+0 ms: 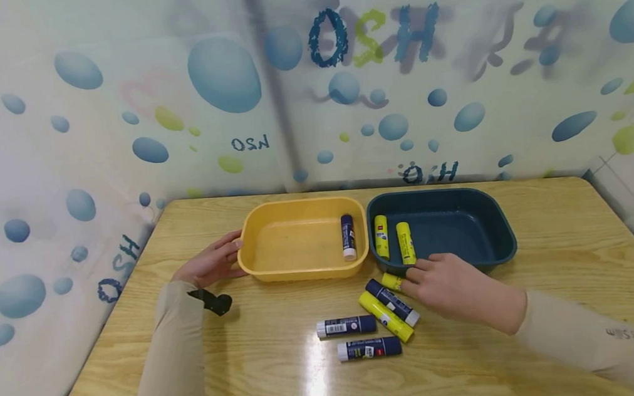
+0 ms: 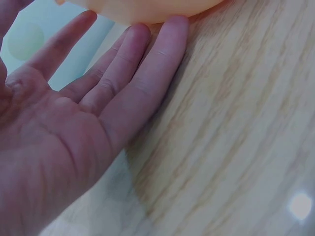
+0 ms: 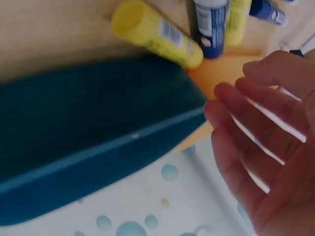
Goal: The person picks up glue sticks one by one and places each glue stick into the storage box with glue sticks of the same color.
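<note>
Two navy sticks up front, caps L, abt midway btwn the L and R edges of the wood-grain table (image 1: 277, 384): front navy stick (image 1: 370, 349), then second navy stick (image 1: 346, 326) just beyond. Past those, a slanted yellow stick (image 1: 386, 316) and slanted navy stick (image 1: 392, 301) lie side by side. And here's the action: R hand (image 1: 449, 287) is over the short-showing yellow stick (image 1: 392, 281), which sits on the table just in front of the blue tub (image 1: 498, 232), half hidden; fingers loosely bent, a fair gap to the thumb, nothing held per the wrist cam. Best bet, I'd say: pinch mid-barrel, lift straight up so the tub rim isn't clipped & the slanted pair doesn't roll. Over L, the L hand (image 1: 212, 264) has fingers spread, fairly straight, tips at the L end of the yellow tub (image 1: 286, 273); light steadying pressure shd do, no shoving. Tubs stand side by side nr the far edge: one navy stick (image 1: 348, 236) in yellow, two yellow sticks (image 1: 406, 243) in blue. Beyond the rounded far corners, backdrop: pale curtain (image 1: 310, 123), blue/green bubbles, mirrored "H2O" lettering, one vertical fold.
</note>
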The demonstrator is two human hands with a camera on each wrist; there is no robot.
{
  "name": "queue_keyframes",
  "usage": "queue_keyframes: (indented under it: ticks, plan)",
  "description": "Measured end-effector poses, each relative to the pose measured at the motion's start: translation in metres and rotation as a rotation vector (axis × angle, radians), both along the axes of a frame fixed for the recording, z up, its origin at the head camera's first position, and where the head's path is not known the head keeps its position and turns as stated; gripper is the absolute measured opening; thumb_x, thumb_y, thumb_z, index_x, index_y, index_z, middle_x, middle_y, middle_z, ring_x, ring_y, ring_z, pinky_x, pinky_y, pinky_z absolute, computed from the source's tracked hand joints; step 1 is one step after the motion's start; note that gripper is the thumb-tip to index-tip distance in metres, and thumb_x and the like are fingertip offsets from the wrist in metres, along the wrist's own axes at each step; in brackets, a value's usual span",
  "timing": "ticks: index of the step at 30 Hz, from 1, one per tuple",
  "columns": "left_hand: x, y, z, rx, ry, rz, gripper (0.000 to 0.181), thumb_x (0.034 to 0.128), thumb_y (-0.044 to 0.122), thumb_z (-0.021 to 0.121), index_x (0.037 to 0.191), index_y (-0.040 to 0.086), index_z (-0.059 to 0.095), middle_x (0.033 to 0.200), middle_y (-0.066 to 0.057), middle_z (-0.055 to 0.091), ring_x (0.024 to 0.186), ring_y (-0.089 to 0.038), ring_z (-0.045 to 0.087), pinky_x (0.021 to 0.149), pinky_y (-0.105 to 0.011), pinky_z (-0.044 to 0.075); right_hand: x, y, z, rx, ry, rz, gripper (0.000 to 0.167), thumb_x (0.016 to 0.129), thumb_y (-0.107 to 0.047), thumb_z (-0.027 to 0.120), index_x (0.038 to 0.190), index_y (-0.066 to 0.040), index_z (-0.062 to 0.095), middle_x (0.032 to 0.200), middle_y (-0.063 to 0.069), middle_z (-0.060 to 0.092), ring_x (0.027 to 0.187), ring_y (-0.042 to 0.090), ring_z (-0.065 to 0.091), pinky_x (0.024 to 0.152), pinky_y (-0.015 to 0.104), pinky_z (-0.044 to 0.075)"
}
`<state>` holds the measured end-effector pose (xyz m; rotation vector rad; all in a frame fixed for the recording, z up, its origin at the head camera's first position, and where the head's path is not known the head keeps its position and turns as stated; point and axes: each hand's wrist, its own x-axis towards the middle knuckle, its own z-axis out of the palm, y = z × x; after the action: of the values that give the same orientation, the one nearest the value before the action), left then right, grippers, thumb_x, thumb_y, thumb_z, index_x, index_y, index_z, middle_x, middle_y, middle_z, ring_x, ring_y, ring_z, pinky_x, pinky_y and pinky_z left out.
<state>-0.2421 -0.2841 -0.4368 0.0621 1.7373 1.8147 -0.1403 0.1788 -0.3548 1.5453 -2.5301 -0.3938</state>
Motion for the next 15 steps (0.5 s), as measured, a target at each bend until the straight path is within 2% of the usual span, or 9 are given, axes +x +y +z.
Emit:
queue_keyframes:
  ticks: [3,6,11,15]
  plan:
    - [0.0,0.0,0.001,0.008,-0.011,0.004,0.055,0.1073,0.023,0.035,0.155,0.009,0.012,0.152,-0.014,0.028,0.118,-0.014,0.051,0.097,-0.051,0.044,0.003,0.002,-0.01,-0.062,0.02,-0.017,0.017,0.077,-0.011,0.08,0.089,-0.013,0.068,0.075,0.0,0.062,0.065,0.015,0.057,0.052,0.023,0.045]
    - [0.0,0.001,0.001,0.012,-0.017,0.008,0.056,0.1071,0.024,0.036,0.155,0.01,0.012,0.151,-0.013,0.029,0.118,-0.013,0.051,0.097,-0.051,0.044,0.005,0.002,-0.02,-0.095,0.024,-0.069,0.015,0.077,-0.01,0.079,0.082,-0.012,0.065,0.069,0.001,0.058,0.057,0.015,0.053,0.045,0.024,0.041]
    - [0.001,0.001,0.003,0.016,-0.036,0.024,0.057,0.1066,0.025,0.038,0.155,0.01,0.012,0.149,-0.012,0.031,0.117,-0.014,0.051,0.097,-0.052,0.044,0.009,0.0,-0.036,-0.079,0.005,-0.174,0.012,0.08,-0.01,0.074,0.079,-0.009,0.063,0.066,0.003,0.056,0.052,0.014,0.049,0.04,0.024,0.036]
    - [0.001,0.001,0.004,0.024,-0.044,0.028,0.057,0.1066,0.024,0.038,0.155,0.01,0.012,0.15,-0.013,0.03,0.117,-0.014,0.051,0.098,-0.053,0.043,0.009,-0.001,-0.045,-0.08,0.036,-0.216,0.01,0.081,-0.009,0.072,0.081,-0.007,0.062,0.065,0.003,0.055,0.051,0.013,0.048,0.039,0.025,0.036]
